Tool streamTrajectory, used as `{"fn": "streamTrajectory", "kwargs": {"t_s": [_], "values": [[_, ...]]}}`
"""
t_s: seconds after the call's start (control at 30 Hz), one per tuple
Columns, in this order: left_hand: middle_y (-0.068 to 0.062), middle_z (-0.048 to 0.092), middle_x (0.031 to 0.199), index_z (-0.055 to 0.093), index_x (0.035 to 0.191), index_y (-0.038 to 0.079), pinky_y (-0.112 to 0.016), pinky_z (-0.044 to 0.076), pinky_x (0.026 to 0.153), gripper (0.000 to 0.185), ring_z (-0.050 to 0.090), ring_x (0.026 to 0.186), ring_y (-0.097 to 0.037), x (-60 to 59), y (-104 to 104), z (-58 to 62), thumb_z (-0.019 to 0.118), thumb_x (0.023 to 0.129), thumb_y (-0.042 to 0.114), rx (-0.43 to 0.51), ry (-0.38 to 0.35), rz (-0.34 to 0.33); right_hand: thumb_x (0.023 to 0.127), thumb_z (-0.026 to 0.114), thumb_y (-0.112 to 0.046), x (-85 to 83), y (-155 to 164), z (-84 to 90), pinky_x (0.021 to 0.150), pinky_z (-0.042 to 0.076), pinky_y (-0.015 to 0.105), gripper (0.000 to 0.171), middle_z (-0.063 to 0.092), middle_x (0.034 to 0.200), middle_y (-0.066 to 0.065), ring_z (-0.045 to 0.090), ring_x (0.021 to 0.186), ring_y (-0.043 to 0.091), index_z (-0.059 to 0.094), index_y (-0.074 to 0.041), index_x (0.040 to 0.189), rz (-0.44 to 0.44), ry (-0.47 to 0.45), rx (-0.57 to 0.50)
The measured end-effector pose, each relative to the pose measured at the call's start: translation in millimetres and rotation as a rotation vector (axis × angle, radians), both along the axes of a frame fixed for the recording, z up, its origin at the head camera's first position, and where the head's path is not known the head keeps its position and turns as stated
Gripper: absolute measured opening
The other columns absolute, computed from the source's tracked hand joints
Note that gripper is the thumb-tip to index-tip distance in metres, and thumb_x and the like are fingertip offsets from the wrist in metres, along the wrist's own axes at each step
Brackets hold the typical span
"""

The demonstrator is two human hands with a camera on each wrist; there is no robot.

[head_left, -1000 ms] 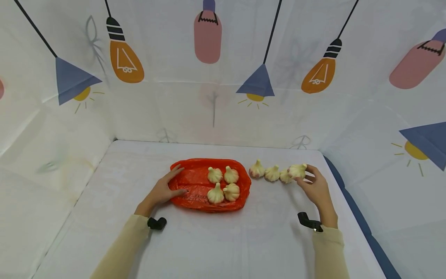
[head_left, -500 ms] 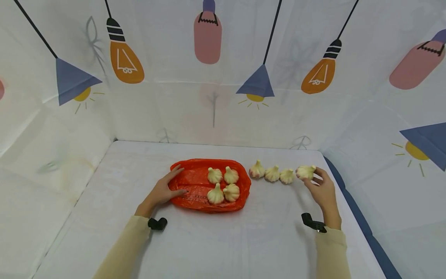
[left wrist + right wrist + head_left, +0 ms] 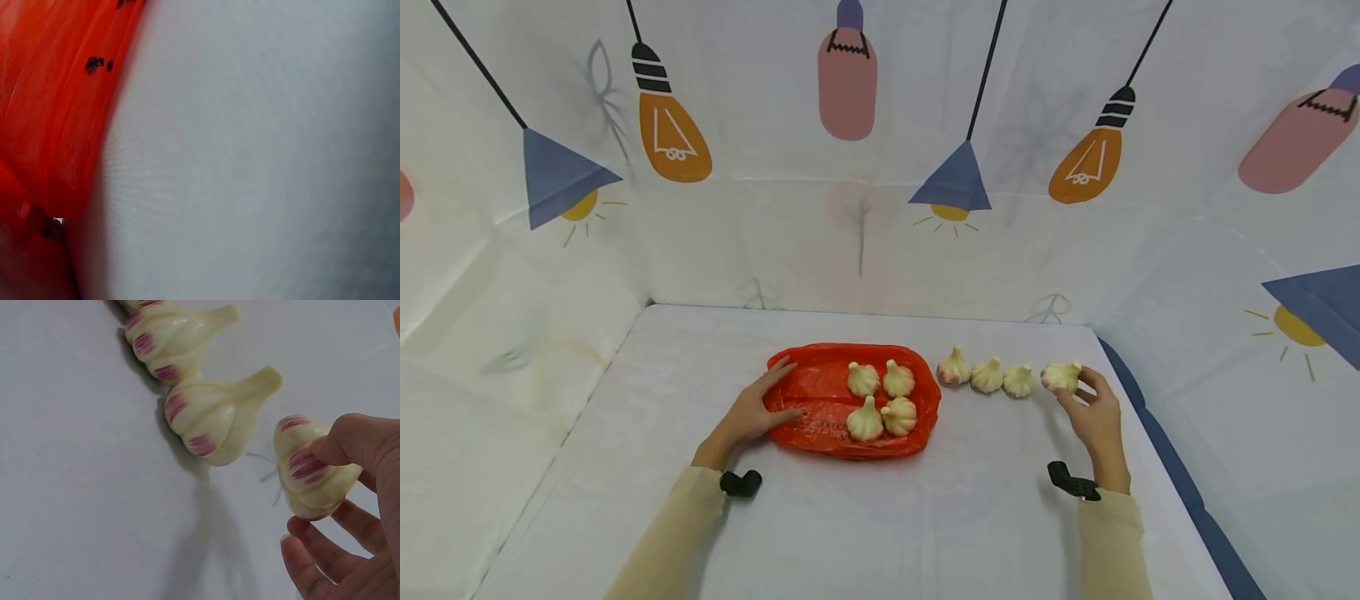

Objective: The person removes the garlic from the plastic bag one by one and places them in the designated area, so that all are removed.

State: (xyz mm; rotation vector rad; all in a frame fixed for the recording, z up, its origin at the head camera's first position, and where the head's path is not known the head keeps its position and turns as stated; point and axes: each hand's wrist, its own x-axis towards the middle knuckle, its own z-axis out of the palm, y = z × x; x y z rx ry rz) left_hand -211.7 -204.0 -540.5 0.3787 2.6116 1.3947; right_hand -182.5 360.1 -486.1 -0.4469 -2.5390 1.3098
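Right hand (image 3: 1093,417) pinches garlic bulb (image 3: 1060,376) with thumb and curled fingers (image 3: 319,562), at right end of row, just beside three garlic bulbs (image 3: 987,375) lying on white tabletop (image 3: 880,517). Left hand (image 3: 747,412) lies flat, fingers straight, resting on left edge of orange bag (image 3: 820,400). Four bulbs (image 3: 880,398) sit inside bag.
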Motion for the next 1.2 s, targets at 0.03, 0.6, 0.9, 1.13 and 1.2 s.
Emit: {"fn": "streamTrajectory", "kwargs": {"t_s": [0.03,0.6,0.9,1.13,1.2], "values": [[-0.003,0.024,0.172,0.039,0.16,0.02,-0.071,0.021,0.121,0.088,0.02,0.157,-0.043,-0.1,0.1,-0.2,0.082,0.086,0.041,-0.001,-0.001,0.0,0.098,0.069,-0.023,-0.1,1.0,-2.1,0.074,0.04,-0.002,0.067,0.046,0.156,0.023,0.055,0.132,0.044,0.041,-0.004,0.155,-0.002,0.003,-0.002],[-0.002,0.023,0.172,0.038,0.16,0.021,-0.071,0.022,0.12,0.089,0.021,0.157,-0.043,-0.9,0.6,-3.3,0.081,0.086,0.044,-0.019,0.001,-0.002,0.096,0.069,-0.018,-4.8,3.7,-29.8,0.07,0.037,-0.004,0.066,0.045,0.155,0.027,0.056,0.129,0.045,0.041,0.0,0.154,-0.081,-0.001,-0.068],[-0.002,0.023,0.172,0.038,0.161,0.02,-0.071,0.021,0.121,0.089,0.02,0.157,-0.043,-0.9,0.3,-4.9,0.082,0.086,0.043,-0.006,0.012,-0.01,0.097,0.068,-0.016,-7.5,1.2,-32.8,0.069,0.035,-0.005,0.065,0.044,0.156,0.028,0.055,0.131,0.045,0.041,0.001,0.153,-0.092,-0.002,-0.08],[-0.002,0.023,0.172,0.037,0.161,0.02,-0.07,0.022,0.121,0.089,0.02,0.157,-0.043,-1.3,0.5,-4.0,0.082,0.086,0.043,-0.012,0.001,-0.004,0.097,0.067,-0.017,-12.7,0.0,-36.4,0.073,0.034,-0.004,0.064,0.044,0.156,0.026,0.054,0.133,0.044,0.041,0.001,0.152,-0.084,0.0,-0.064],[-0.002,0.023,0.172,0.038,0.161,0.02,-0.071,0.022,0.121,0.089,0.02,0.157,-0.043,-1.0,0.6,-3.6,0.081,0.086,0.043,-0.013,-0.005,-0.002,0.097,0.068,-0.018,-13.5,-0.1,-38.0,0.074,0.034,-0.003,0.064,0.045,0.155,0.026,0.055,0.132,0.044,0.042,0.0,0.153,-0.087,0.0,-0.056]]}}
